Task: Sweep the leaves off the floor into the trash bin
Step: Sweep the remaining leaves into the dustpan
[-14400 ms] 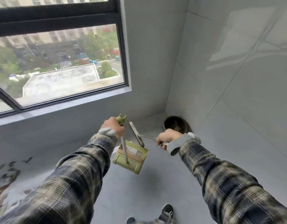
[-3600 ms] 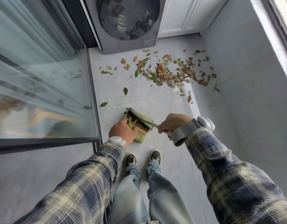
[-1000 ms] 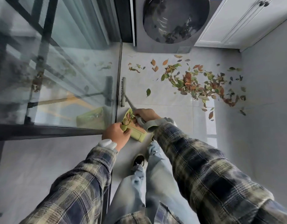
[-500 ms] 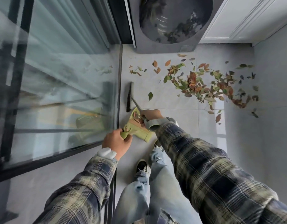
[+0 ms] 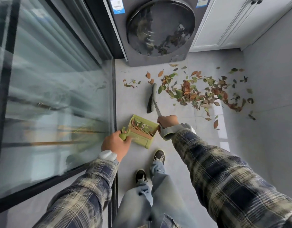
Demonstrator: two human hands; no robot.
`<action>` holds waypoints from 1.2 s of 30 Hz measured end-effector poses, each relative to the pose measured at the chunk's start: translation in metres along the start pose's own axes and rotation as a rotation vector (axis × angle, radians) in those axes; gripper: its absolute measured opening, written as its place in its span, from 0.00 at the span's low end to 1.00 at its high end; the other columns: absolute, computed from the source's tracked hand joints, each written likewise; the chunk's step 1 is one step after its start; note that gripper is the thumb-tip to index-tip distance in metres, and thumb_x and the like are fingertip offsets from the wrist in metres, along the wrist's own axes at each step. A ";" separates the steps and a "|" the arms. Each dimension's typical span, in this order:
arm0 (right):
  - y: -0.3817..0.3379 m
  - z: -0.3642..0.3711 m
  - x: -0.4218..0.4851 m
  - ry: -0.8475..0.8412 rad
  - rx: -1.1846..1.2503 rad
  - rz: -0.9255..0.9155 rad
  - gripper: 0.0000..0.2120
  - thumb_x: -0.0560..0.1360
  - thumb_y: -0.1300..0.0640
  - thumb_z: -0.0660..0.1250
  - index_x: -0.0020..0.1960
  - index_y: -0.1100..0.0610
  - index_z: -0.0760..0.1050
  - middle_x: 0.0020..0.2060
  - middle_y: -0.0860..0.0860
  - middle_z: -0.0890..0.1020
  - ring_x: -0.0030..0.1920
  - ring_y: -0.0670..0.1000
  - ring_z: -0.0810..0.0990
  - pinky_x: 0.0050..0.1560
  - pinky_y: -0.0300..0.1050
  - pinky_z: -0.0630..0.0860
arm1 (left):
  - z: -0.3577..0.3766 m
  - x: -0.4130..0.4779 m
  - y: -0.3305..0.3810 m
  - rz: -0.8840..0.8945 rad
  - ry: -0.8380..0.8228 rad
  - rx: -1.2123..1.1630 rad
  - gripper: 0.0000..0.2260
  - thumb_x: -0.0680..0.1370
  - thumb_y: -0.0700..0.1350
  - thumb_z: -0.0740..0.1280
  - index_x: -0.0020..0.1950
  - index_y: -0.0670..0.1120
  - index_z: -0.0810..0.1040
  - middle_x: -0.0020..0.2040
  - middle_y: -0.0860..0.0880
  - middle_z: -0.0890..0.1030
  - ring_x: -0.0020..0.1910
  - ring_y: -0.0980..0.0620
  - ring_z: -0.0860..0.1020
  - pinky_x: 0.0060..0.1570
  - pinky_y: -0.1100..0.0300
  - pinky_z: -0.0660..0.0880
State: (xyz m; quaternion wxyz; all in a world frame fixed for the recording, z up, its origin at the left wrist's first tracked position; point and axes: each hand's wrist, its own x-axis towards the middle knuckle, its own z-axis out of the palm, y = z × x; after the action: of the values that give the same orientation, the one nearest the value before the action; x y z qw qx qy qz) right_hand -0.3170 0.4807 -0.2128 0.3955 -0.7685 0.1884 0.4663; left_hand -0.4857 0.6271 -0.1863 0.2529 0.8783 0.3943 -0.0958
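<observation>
Now I'm gripping grey bristled broom (image 5: pixel 152 97) in right hand (image 5: pixel 167 121), green plastic dustpan (image 5: pixel 142 131) in left hand (image 5: pixel 116 143); dry leaves (image 5: pixel 196 92) lying right of broom.

Broom (image 5: pixel 151 97) left of leaves (image 5: pixel 191 93), beyond dustpan (image 5: pixel 142 131)

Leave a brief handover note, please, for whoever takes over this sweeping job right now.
The left hand grips the handle top of the green dustpan; the right hand grips the handle of the broom.
The broom head sits at the left edge of the leaf pile, in front of the washing machine.
Done: a few leaves are in the dustpan.
Left: most leaves lie on the floor; sweep them in, then empty into the trash bin, which is not in view.
</observation>
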 end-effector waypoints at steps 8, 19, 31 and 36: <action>-0.007 -0.017 -0.013 0.008 0.098 -0.031 0.06 0.71 0.64 0.68 0.35 0.61 0.75 0.30 0.55 0.74 0.26 0.53 0.73 0.29 0.41 0.71 | -0.003 0.027 0.017 -0.020 0.053 0.011 0.16 0.71 0.53 0.70 0.29 0.50 0.69 0.23 0.56 0.66 0.23 0.49 0.68 0.27 0.65 0.58; -0.076 -0.008 -0.026 0.020 -0.152 -0.111 0.11 0.75 0.64 0.66 0.57 0.67 0.77 0.39 0.58 0.78 0.32 0.56 0.77 0.29 0.43 0.74 | -0.027 0.091 0.018 -0.053 0.039 -0.064 0.13 0.73 0.52 0.67 0.33 0.46 0.73 0.27 0.52 0.73 0.27 0.47 0.72 0.27 0.63 0.62; -0.147 0.048 0.027 0.098 -0.438 -0.159 0.08 0.75 0.64 0.64 0.52 0.66 0.76 0.41 0.57 0.79 0.38 0.57 0.80 0.44 0.53 0.83 | -0.049 0.180 0.007 -0.089 -0.007 -0.076 0.14 0.73 0.54 0.67 0.35 0.46 0.72 0.28 0.51 0.74 0.29 0.47 0.73 0.30 0.61 0.65; -0.177 0.064 0.043 0.082 -0.549 -0.222 0.05 0.75 0.65 0.65 0.50 0.63 0.73 0.42 0.57 0.80 0.42 0.58 0.83 0.42 0.50 0.82 | -0.057 0.203 0.003 -0.109 -0.037 -0.051 0.13 0.72 0.57 0.66 0.39 0.47 0.75 0.32 0.48 0.78 0.33 0.43 0.76 0.33 0.58 0.71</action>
State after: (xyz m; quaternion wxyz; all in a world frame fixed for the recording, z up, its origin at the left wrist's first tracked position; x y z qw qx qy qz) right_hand -0.2156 0.6432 -0.1895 0.2135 -0.8809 -0.0140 0.4221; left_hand -0.3490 0.7857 -0.2112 0.2770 0.8469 0.4390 -0.1155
